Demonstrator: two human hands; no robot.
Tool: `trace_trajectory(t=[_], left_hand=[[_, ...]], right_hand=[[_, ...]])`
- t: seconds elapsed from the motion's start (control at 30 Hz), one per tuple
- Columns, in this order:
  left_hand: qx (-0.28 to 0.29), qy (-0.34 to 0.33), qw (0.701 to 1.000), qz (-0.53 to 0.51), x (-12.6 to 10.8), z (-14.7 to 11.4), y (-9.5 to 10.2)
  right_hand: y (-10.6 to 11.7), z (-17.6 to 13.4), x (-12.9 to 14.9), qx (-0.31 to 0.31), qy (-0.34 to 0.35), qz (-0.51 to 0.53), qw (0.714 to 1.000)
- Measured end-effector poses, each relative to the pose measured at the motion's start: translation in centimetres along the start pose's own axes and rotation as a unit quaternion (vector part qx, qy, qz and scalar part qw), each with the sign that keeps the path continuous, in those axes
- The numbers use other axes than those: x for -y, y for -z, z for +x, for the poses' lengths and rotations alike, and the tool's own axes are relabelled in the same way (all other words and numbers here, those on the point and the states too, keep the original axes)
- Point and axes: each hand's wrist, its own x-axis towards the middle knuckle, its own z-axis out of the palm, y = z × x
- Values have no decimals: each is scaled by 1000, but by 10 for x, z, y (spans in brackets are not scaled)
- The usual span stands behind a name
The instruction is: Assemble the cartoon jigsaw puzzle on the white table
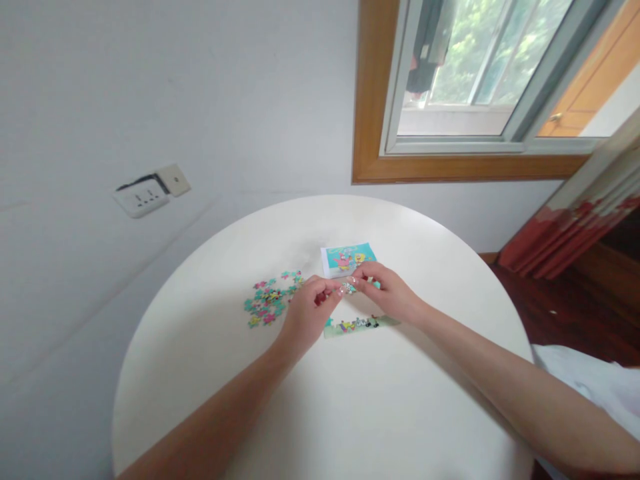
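My left hand (314, 304) and my right hand (383, 288) meet over the middle of the table, fingertips pinched together. Between them are small jigsaw puzzle pieces (349, 288), partly covered by the fingers. Just below my hands lies a joined strip of puzzle (357, 325) with cartoon figures along a pale green edge. To the left of my left hand is a loose heap of colourful jigsaw pieces (270, 300). Behind my hands a picture card (349, 259) shows a pink and a yellow cartoon figure on turquoise; my right fingers overlap its near edge.
Everything rests on a round white table (200, 373) against a pale wall. A wall socket (143, 197) is on the left. A wood-framed window (460, 120) is at the upper right, beside a red and cream curtain (565, 227). White fabric (585, 380) lies at the right.
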Motion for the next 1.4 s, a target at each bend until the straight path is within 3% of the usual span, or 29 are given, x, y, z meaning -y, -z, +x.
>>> trace_trajectory(t=[0.17,0.27,0.43,0.8,1.4], left_hand=[[21,-152,978,142,10,-1,3],[56,-199,952,225,18,-2,2],[91,-200,937,271,21,-1,-1],[113,-189,935,277,21,-3,-1],[111,-187,938,268,21,-3,-3]], right_hand=[[11,5,-28,20,1,-114,993],[11,5,-40,41,-32,-198,979],[1,5,-36,65,-49,-277,957],[-8,3,-24,96,-42,-360,927],[-9,4,-24,86,-9,-359,929]])
